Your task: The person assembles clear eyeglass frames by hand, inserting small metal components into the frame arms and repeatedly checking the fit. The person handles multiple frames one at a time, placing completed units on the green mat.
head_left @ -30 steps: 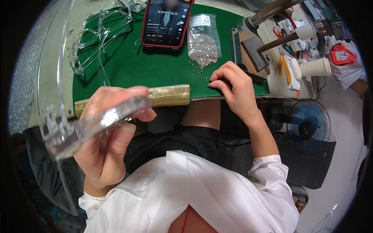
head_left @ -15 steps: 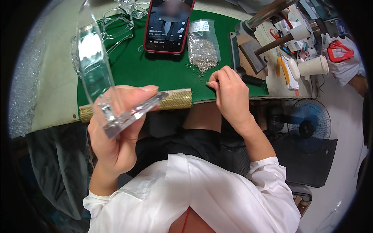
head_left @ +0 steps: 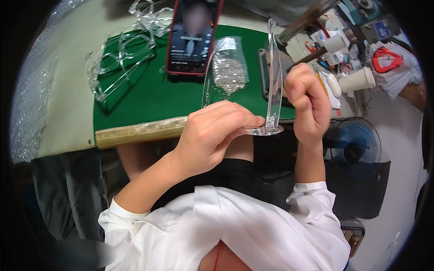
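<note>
My left hand [head_left: 212, 135] holds a clear plastic eyeglass frame [head_left: 274, 86] by its front, with the temples pointing up and away over the table's near edge. To the right of it, my right hand [head_left: 309, 104] is raised with its fingers curled closed, slightly blurred; whatever it may hold is hidden. Beyond the frame, a clear bag [head_left: 230, 63] of tiny silvery metal pieces lies on the green mat [head_left: 172, 95], some pieces spilled from its near end. More clear eyeglass frames [head_left: 129, 54] lie at the left and far left of the mat.
A phone [head_left: 192, 40] in a red case stands behind the mat. A hand press with a metal rod [head_left: 300, 58], a white cup [head_left: 357, 80] and cluttered tools fill the right. Bubble wrap [head_left: 34, 99] covers the left edge. A fan [head_left: 355, 144] stands below right.
My left hand has moved right with the eyeglass frame, turning it so the temples point away. My right hand has left the spilled metal pieces and moved up and right.
</note>
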Tool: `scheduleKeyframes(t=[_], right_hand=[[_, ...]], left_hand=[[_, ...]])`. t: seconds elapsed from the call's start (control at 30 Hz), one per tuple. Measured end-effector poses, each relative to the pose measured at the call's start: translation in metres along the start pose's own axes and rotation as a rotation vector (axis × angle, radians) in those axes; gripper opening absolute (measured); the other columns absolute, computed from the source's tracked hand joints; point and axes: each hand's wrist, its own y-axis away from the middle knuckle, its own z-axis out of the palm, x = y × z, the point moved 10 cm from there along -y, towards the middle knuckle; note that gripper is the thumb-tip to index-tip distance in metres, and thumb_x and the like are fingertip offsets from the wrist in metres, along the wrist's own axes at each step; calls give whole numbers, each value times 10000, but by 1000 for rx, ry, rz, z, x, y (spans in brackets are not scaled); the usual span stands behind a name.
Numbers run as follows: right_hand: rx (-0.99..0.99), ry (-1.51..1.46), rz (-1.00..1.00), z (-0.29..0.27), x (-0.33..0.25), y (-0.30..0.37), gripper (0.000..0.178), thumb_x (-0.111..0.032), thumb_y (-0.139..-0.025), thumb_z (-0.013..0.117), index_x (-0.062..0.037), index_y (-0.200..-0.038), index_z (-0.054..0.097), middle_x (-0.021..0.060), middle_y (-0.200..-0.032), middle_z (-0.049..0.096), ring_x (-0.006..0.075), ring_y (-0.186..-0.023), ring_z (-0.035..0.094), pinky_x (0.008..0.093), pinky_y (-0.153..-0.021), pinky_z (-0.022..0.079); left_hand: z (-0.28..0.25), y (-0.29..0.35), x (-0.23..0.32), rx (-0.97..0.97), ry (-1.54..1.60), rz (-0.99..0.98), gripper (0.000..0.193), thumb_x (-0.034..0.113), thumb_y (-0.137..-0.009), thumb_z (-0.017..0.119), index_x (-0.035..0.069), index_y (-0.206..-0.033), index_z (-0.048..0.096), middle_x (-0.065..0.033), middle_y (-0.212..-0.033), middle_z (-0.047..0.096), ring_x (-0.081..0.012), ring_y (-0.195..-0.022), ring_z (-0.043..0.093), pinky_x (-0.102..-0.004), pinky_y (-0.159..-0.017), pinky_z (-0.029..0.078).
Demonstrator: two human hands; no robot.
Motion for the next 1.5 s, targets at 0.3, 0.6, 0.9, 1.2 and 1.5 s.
scheduleKeyframes(t=[0.3,0.6,0.9,1.2,1.5], right_hand=[[-71,342,-307,7,-51,-6,263,-282,-823,674,-38,-762,598,55,-736,550,168,-627,499,263,-541,367],[-108,377,-338,9,-50,-7,274,-314,-785,693,-51,-768,618,34,-728,563,168,-636,507,270,-555,362],[-34,233,-229,5,-40,-3,275,-280,-788,723,-24,-787,620,82,-769,565,157,-653,516,238,-566,398],[-35,137,-145,1,-31,1,239,-185,-746,764,0,-780,616,83,-791,572,138,-673,516,231,-573,398],[-52,179,-232,3,-36,-1,264,-235,-740,765,-13,-776,626,73,-770,572,151,-668,523,241,-555,389]], left_hand=[[18,-4,-2,-40,34,-13,219,-75,-735,633,8,-937,646,-105,-864,656,-297,-785,633,-358,-675,507],[18,-1,-6,-87,-22,-32,193,-82,-745,637,-9,-924,620,-132,-867,651,-318,-798,636,-365,-679,508],[17,-1,-2,-53,-12,-25,199,-74,-740,645,-6,-926,622,-131,-866,649,-314,-799,636,-365,-674,506],[16,1,-2,-62,-117,-3,196,-62,-734,649,3,-916,614,-122,-871,649,-306,-795,636,-366,-663,503],[18,0,-2,-79,-39,-22,207,-68,-741,646,-2,-933,608,-128,-867,647,-314,-788,634,-367,-659,504]])
